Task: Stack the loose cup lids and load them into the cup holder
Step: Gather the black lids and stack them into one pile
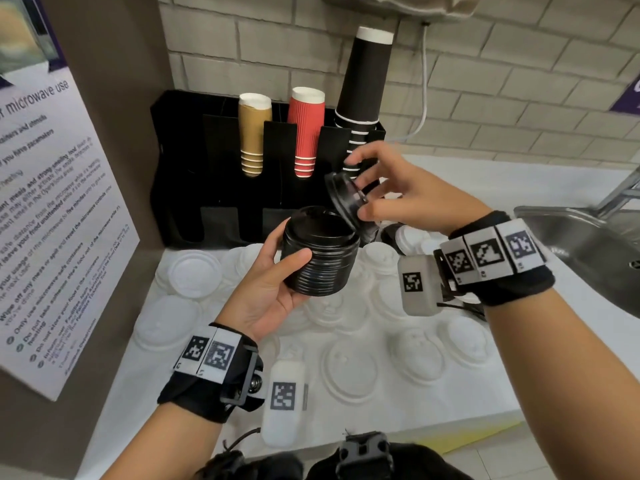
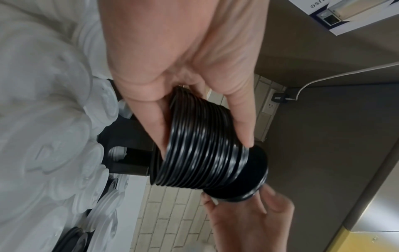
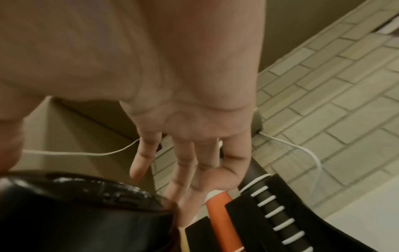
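Here, left to right, as I hold things: notice [image 1: 52, 209], printed, on the brown side panel at far left, text partly legible about microwave use. White lids [image 1: 349, 368], many, loose, spread over the counter [image 1: 540, 386] below my hands, some overlapping. My left hand [image 1: 270, 289], palm up, thumb and fingers curled round the stack [image 1: 320, 258] of black lids; the left wrist view shows its ribbed rims packed close, my fingers [image 2: 241, 122] along its side. Holder [image 1: 183, 161], black, standing against the brick wall [image 1: 519, 84] behind the counter, with upright slots. In its slots: tan cups [image 1: 252, 133], red cups [image 1: 306, 129], black cups [image 1: 363, 95], each nested, the black column the tallest. Black lid [image 1: 344, 197], single, tilted on edge, its lower rim at the top of the stack on the right side; it is in front of the holder, not in it. My right hand [image 1: 398, 192], pinching that lid between thumb and fingertips, the other fingers spread loose above it, as the right wrist view confirms. More lids, black and white, lie on the counter behind my right wrist, partly hidden. White cable [image 1: 424, 98], hanging down the wall beside the black cups. Sink [image 1: 588, 244], steel, at far right, with a tap [image 1: 620, 192] above it, only partly in view.
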Demonstrator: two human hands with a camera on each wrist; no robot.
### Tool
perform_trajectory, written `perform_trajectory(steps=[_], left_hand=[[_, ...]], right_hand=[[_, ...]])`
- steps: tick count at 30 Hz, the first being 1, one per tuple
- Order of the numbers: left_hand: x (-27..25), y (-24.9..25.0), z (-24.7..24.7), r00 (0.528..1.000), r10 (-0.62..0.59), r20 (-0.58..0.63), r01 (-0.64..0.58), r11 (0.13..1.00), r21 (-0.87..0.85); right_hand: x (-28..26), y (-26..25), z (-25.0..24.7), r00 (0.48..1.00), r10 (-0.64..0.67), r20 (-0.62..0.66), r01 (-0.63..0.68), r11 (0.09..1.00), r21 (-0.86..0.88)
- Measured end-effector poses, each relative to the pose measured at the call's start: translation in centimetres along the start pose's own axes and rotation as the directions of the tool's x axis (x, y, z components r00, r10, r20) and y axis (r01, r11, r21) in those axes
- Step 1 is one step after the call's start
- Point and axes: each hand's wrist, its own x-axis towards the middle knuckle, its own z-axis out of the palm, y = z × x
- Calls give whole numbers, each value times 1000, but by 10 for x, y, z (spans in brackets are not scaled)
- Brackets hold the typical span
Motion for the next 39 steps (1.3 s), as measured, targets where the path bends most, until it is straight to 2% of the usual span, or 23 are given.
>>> perform_trajectory(steps=[3,14,23,25,27,29,31,32,34,36,39], left_hand=[[-1,2,1,1000,-5,7,5,1000,7],[-9,1,6,1000,-17,12,17,998,66],[-10,-5,13,1000,-2,-3,2,1000,24],[-9,-8,15,1000,5,-11,-5,1000,22],[-7,-10,17,1000,21,-22,-20,1000,17],[-5,-11,19,999,41,-36,-41,999,4],[-2,-11,21,997,57,-48,-57,998,7],[0,-11,22,997,65,-50,-65,998,13],[4,-12,25,995,80,-52,-78,997,28],[5,-14,26,994,95,-57,-93,995,37],[5,-15,24,992,106,-65,-104,994,30]], right_hand=[[3,-8,12,997,-24,78,28,998,-48],[12,-13,27,988,10,155,17,985,-173],[4,-8,19,988,-24,154,52,982,-182],[-2,-2,9,992,-6,122,27,986,-165],[-9,11,-7,999,36,22,-34,992,-118],[-13,33,-24,990,112,-82,-123,981,-148],[-17,60,-40,965,245,-90,-261,896,-360],[-19,74,-45,943,326,-62,-312,805,-505],[-24,99,-48,883,469,20,-317,627,-712],[-28,115,-42,835,542,95,-251,528,-811],[-31,135,-27,841,511,178,-11,345,-938]])
